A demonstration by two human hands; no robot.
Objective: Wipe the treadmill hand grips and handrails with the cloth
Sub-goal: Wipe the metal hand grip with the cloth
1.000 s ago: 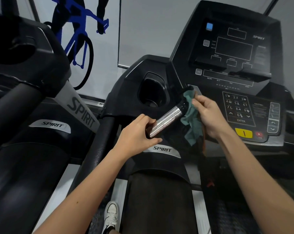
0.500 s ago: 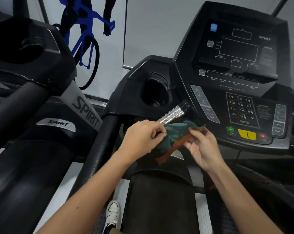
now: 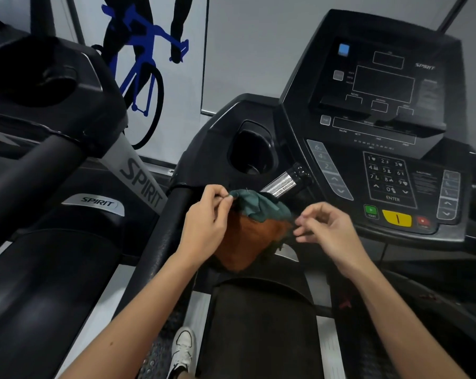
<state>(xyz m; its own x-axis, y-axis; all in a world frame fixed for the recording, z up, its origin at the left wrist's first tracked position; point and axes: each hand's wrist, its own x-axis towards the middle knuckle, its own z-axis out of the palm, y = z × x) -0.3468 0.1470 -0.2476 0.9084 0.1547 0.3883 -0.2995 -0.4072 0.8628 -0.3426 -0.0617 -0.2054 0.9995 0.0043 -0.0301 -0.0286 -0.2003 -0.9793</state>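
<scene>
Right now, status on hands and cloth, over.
Left hand pinches cloth corner. Right hand at opposite edge, hold blurred. Cloth hides lower end of chrome hand grip; upper end bare.

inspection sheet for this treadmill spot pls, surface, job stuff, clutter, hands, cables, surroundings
surface: treadmill console, unlit.
job's things: green and orange cloth held spread in front of the chrome hand grip, covering its lower end; black handrail beside the left hand.
clutter: small red object below the console, unclear.
hands: left hand pinches the cloth's top corner; right hand at its right edge, grip blurred.
cables: nothing seen.
surroundings: second treadmill at left, blue cyclist graphic behind, white shoe below.
</scene>
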